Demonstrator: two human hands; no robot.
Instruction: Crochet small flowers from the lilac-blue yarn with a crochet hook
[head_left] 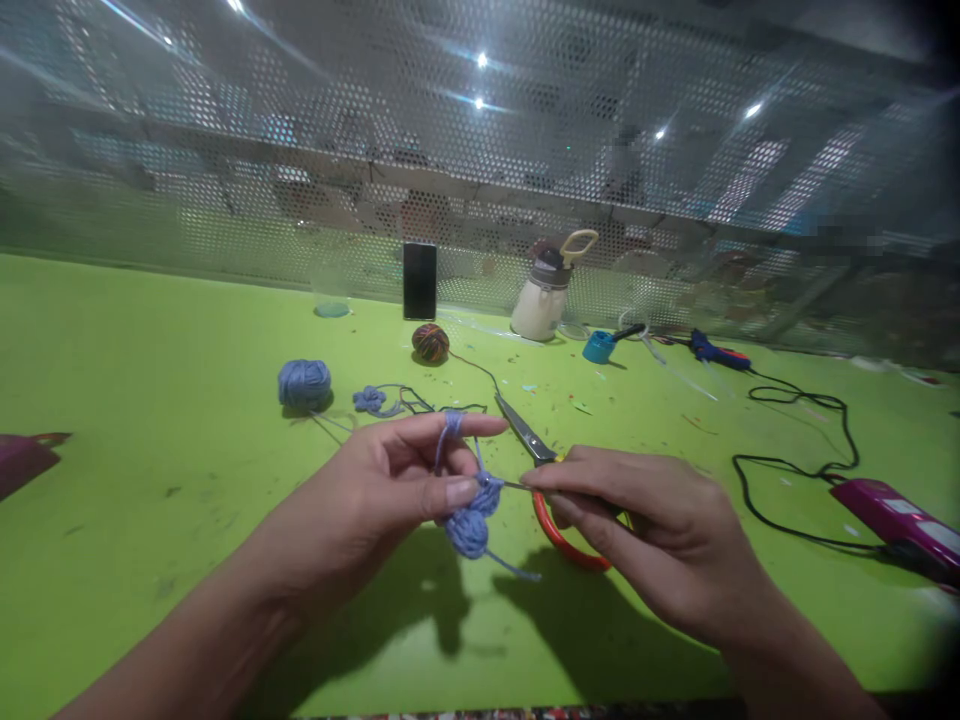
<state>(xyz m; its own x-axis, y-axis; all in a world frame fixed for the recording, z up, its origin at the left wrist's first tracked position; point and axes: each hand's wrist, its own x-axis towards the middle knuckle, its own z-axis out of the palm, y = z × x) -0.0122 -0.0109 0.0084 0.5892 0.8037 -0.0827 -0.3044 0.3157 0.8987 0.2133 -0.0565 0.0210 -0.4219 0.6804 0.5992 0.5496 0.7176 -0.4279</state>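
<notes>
Head view is showing a lavender-blue crocheted piece of puffy, rounded yarn lobes (471,530), sitting between the two hands above the bright green tabletop (150,480); everything else is being placed from that piece. On its left, the left hand (375,480) is touching it and so is the nearer one, its thumb pinching the upper lobe while the extended index finger is carrying a wrapped loop of lavender-blue yarn (453,425) just above it. To its right, just beside but apart, the right hand (652,520) is gripping a slim grey metal rod, seemingly a crochet hook (517,486). The rod's long axis is running nearly level, sideways into the piece's upper lobe; its tip is too small to make out. Behind and to the right of the piece, red-handled steel scissors (534,442) are lying partly under the right hand.
</notes>
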